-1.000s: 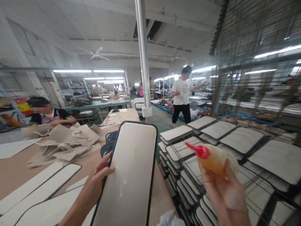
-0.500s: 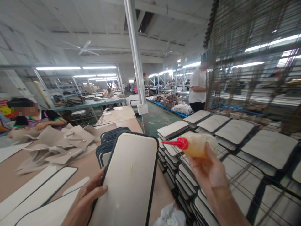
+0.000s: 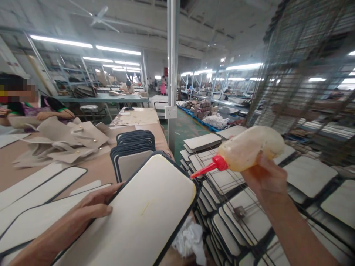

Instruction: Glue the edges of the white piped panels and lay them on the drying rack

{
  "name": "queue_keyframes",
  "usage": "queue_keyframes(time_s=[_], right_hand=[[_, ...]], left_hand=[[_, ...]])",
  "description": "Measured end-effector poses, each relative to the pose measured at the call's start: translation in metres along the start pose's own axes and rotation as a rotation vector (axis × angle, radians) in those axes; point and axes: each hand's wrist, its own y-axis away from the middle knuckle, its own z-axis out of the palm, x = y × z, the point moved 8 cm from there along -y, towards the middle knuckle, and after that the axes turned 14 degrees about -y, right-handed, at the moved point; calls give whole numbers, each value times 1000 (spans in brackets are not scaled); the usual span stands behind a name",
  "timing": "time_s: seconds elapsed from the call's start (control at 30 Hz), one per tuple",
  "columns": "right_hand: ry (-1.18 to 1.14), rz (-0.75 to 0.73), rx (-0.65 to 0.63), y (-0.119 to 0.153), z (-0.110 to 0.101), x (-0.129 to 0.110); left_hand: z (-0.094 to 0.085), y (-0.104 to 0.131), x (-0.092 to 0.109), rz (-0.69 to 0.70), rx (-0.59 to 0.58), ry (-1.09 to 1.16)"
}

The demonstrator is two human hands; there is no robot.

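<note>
My left hand point(image 3: 95, 208) grips the left edge of a cream panel point(image 3: 144, 214) with a dark border and rounded corners, thumb on its face. A yellowish line runs along the panel's edge, and a short yellow streak marks its middle. In my right hand point(image 3: 266, 177) is a squeeze bottle point(image 3: 249, 147) of amber liquid, tilted with its red nozzle point(image 3: 205, 168) pointing down-left. The nozzle tip is at the panel's upper right corner; whether it touches I cannot tell. Behind the panel stands a stack of dark-edged panels point(image 3: 134, 147).
More panels point(image 3: 307, 175) lie on wire racks point(image 3: 222, 184) at the right. On the table's left are beige fabric pieces point(image 3: 63, 140) and flat panels point(image 3: 47, 188). A crumpled white cloth point(image 3: 190, 236) lies below. A metal post point(image 3: 172, 74) rises ahead; a person point(image 3: 36, 107) sits at far left.
The panel has tilted clockwise. The bottle has moved right and slightly up, its nozzle now angled down to the panel's corner. My view has turned and dipped; the standing person is no longer seen.
</note>
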Motion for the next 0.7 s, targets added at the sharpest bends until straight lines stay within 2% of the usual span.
queue_keyframes(time_s=[0.17,0.3,0.4,0.57,0.7], right_hand=[[73,69,-116,-4,14,4],[115,126,-182,-8,20,8],[140,150,-173,-9,18,8],[167,213,-154,-6,15,7],[152,148,-144,-8,19,3]], left_hand=[[-11,-3,-14,-87,-11,-40],[0,0,-5,-46,-97,32],[9,1,0,-57,-151,98],[-7,-6,1,-20,-9,21],[3,-7,1,-46,-117,67]])
